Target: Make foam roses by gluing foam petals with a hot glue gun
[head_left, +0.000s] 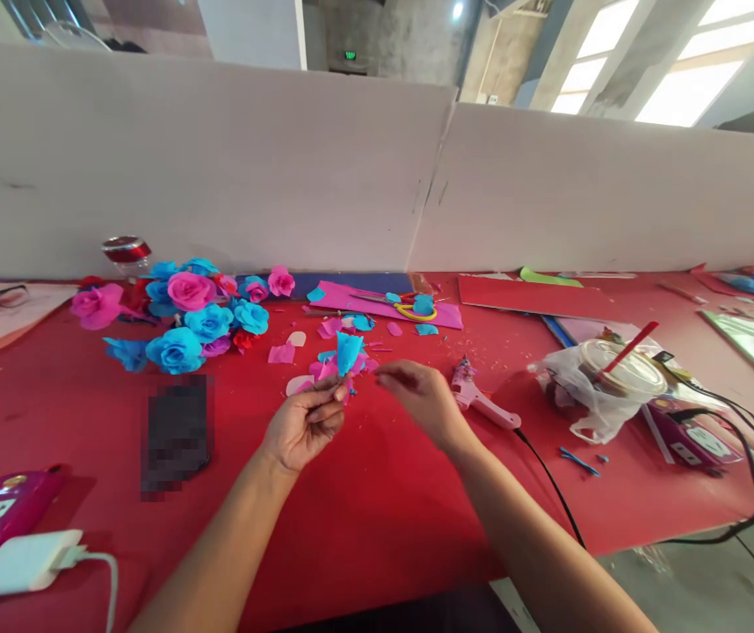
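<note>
My left hand [304, 422] pinches a small blue paper petal piece [349, 353] by its lower end, holding it upright above the table. To its right, my right hand [420, 400] hovers with fingers bent and tips drawn together; whether anything is between them I cannot make out. Behind the hands lie pink paper petals [281, 353] and blue scraps in a loose pile. A pink glue gun [486, 400] rests just right of my right hand. Farther back, scissors [416, 312] with yellow handles lie on a magenta paper strip [337, 296].
Blue and pink paper roses [177, 349] are bunched at the left, near a dark phone-like slab [176, 435]. On the right stands a bagged cup [620, 365] with a red straw, beside a power strip [693, 437] and cables. A white partition [219, 167] closes the back.
</note>
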`<action>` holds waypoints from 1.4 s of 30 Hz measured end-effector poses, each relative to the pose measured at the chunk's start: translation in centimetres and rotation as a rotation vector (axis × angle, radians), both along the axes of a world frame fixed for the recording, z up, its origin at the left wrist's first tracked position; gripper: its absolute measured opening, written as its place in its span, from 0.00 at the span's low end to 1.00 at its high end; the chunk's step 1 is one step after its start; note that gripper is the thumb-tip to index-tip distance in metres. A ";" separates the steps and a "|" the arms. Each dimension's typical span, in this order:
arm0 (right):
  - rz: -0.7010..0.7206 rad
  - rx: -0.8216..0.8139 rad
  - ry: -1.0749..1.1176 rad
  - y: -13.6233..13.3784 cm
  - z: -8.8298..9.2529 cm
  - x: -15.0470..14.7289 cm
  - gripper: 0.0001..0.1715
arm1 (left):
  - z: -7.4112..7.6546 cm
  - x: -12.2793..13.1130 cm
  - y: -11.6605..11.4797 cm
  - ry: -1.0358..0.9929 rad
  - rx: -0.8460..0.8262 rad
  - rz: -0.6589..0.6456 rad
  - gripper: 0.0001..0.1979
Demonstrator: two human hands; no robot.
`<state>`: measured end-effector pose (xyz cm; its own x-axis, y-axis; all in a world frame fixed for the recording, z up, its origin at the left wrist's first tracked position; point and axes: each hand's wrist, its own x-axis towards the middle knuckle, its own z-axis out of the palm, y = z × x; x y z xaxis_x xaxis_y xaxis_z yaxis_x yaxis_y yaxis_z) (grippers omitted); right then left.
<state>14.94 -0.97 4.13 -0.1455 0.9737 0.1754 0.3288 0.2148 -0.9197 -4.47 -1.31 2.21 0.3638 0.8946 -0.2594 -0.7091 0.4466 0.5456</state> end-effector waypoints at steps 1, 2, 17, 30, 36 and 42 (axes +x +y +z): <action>0.057 -0.097 0.194 0.6 -0.1 -1.5 0.11 | 0.1 0.0 0.0 0.002 -0.011 -0.001 0.10; 0.078 -0.158 0.358 1.1 -0.2 -2.7 0.11 | 0.1 0.1 0.0 0.003 -0.024 -0.003 0.10; 0.002 -0.195 0.648 1.8 -2.1 -4.2 0.12 | -0.1 0.7 0.2 0.055 -0.068 0.057 0.11; 0.059 -0.329 0.858 1.7 -1.5 -2.9 0.10 | -0.2 0.2 0.4 0.017 -0.096 0.055 0.15; 0.135 -0.324 0.865 1.6 -1.3 -2.8 0.11 | -0.4 0.2 0.3 0.045 -0.076 0.020 0.12; 0.168 -0.358 1.032 1.5 -0.5 -2.2 0.15 | -0.9 -0.1 0.3 0.094 0.023 -0.069 0.07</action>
